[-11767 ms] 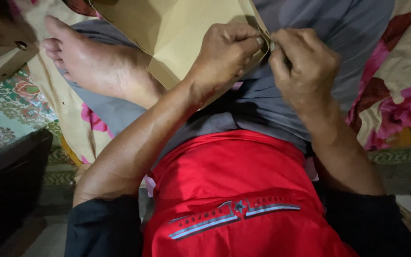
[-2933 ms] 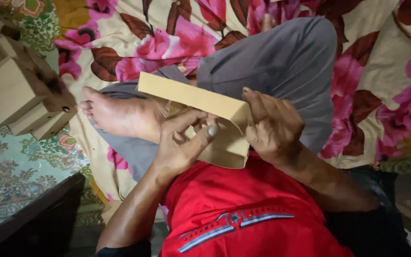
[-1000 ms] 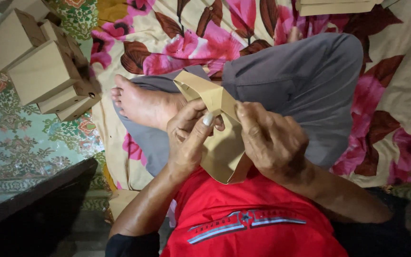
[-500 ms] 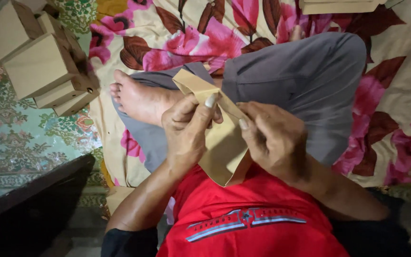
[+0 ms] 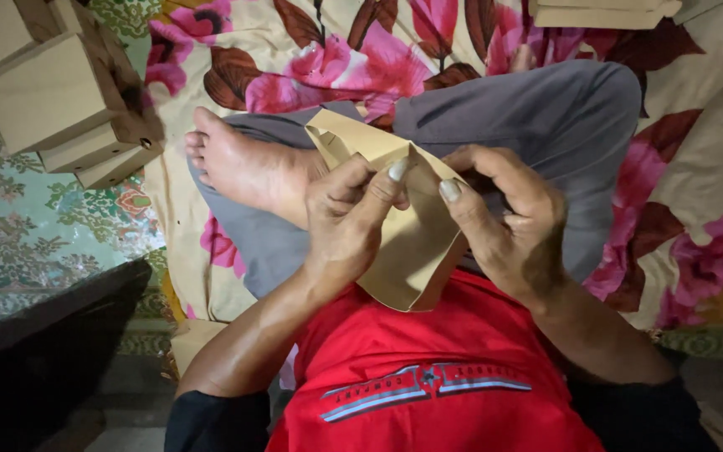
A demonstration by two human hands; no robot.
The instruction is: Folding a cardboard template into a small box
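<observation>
You sit on a floral sheet (image 5: 462, 50). Your left hand (image 5: 349, 219) and right hand (image 5: 504, 219) pinch a tan paper envelope (image 5: 407, 243) above your lap; folded boxes (image 5: 52, 100) lie beyond your foot (image 5: 248, 163).

There is one view, from a camera worn on the person's head, facing steeply down along the body at close range. The red shirt (image 5: 428, 377) fills the near edge, and the grey-trousered lap (image 5: 546, 117) sits at mid-frame. The left hand (image 5: 349, 222) and right hand (image 5: 504, 218) meet at the centre, very near the lens. The flowered bedsheet (image 5: 336, 59) runs to the far edge, with a stack of tan boxes (image 5: 60, 100) at far left.
</observation>
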